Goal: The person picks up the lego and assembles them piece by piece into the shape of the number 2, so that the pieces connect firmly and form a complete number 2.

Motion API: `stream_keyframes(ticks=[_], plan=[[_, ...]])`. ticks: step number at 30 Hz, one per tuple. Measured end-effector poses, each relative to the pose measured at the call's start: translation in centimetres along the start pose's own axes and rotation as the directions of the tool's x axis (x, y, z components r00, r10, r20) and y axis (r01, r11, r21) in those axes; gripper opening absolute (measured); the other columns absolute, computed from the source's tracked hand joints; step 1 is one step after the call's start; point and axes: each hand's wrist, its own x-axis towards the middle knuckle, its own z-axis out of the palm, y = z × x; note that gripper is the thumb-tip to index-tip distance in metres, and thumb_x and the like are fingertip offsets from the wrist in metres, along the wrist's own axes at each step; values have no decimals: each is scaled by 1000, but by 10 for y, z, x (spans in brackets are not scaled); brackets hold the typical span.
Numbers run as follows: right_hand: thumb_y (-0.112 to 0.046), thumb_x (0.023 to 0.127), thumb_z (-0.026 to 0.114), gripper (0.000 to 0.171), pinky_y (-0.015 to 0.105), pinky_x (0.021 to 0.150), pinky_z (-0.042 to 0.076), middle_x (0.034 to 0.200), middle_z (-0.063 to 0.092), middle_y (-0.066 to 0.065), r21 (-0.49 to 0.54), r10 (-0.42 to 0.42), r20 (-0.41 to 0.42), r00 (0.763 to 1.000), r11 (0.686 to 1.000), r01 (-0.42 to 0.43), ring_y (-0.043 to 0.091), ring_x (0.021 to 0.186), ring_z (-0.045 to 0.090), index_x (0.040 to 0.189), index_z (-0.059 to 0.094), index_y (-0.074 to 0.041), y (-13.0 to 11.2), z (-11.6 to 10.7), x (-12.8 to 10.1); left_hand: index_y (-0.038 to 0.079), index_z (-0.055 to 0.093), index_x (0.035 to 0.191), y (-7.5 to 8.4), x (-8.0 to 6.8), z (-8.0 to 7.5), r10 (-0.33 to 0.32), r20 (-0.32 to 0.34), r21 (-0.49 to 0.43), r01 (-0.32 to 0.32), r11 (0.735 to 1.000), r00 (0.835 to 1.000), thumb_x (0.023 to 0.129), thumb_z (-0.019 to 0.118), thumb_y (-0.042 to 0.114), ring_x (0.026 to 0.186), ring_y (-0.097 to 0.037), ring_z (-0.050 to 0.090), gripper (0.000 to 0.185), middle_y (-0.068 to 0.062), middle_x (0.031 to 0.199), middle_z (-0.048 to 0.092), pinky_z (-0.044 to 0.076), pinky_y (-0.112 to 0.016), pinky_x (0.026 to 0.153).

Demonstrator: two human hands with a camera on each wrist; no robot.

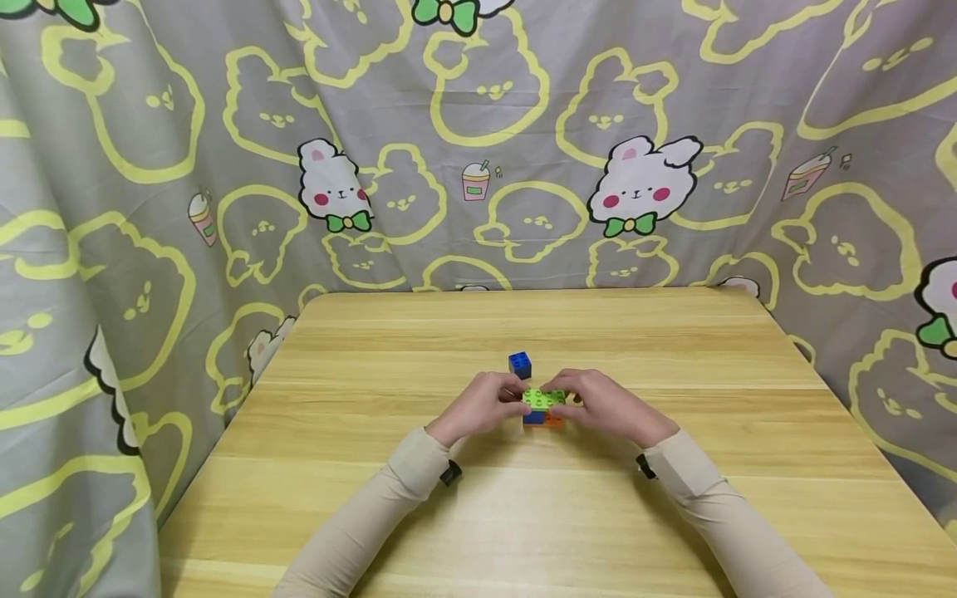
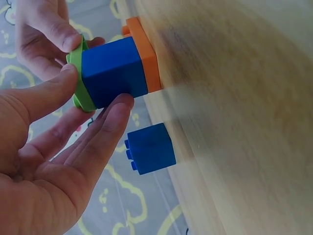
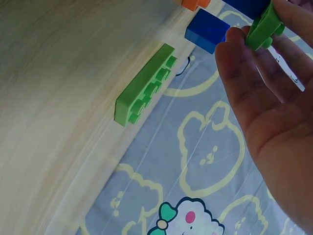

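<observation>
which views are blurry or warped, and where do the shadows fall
Head view: sharp, evenly lit, the curtain bowing at the edges from the wide lens; soft shadows under both forearms on the table. Left wrist view: the tabletop is smeared with blur, while the blue brick and left hand stay fairly crisp. Right wrist view: blurred wood, the green plate clearer, the right hand soft.

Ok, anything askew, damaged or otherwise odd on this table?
Nothing stands out. The left hand and right hand pinch the block stack, which sits flat on the table. The loose blue brick stands upright behind it. A spare green plate lies flat, studs up.
</observation>
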Motion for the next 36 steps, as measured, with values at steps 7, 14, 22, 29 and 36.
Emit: stream_keyframes(ticks=[7, 14, 22, 29, 36], plan=[[-21, 96, 74, 29, 41, 87, 58, 116, 72, 0, 2, -6, -4, 1000, 1000, 6, 14, 102, 67, 124, 73, -12, 0, 1, -1, 4, 72, 118, 0, 0, -1, -9, 5, -15, 9, 1000, 1000, 96, 74, 15, 99, -17, 72, 25, -8, 111, 74, 59, -27, 83], [-23, 97, 72, 30, 42, 91, 57, 118, 71, 0, 2, -18, 0, 1000, 1000, 18, 16, 106, 68, 126, 73, -13, 1, 0, 0, 3, 73, 117, -3, 1, -2, -6, 10, -44, 7, 999, 1000, 95, 74, 14, 99, -17, 72, 24, -8, 111, 74, 58, -27, 83], [-22, 97, 73, 30, 41, 89, 57, 117, 72, 0, 3, -28, -1, 1000, 1000, 28, 14, 104, 67, 126, 73, -13, 2, 0, 0, 4, 73, 116, -3, 0, -3, -20, 7, -51, 20, 998, 1000, 95, 75, 15, 97, -16, 72, 24, -7, 108, 75, 58, -28, 82], [-22, 95, 75, 31, 39, 84, 58, 116, 72, 0, 6, -19, -12, 1000, 1000, 19, 13, 101, 67, 125, 73, -13, 2, 1, -1, 6, 74, 113, -4, 1, -3, -32, 3, -50, 32, 998, 999, 93, 78, 18, 97, -16, 72, 24, -6, 106, 76, 58, -31, 84], [-21, 96, 74, 32, 31, 82, 58, 116, 72, -2, 57, -18, 2, 1000, 998, 18, 10, 97, 67, 127, 72, -13, 5, 0, 0, 3, 73, 118, -2, 2, -4, -40, 9, -60, 41, 997, 999, 93, 77, 17, 97, -16, 72, 28, -7, 107, 76, 58, -29, 86]])
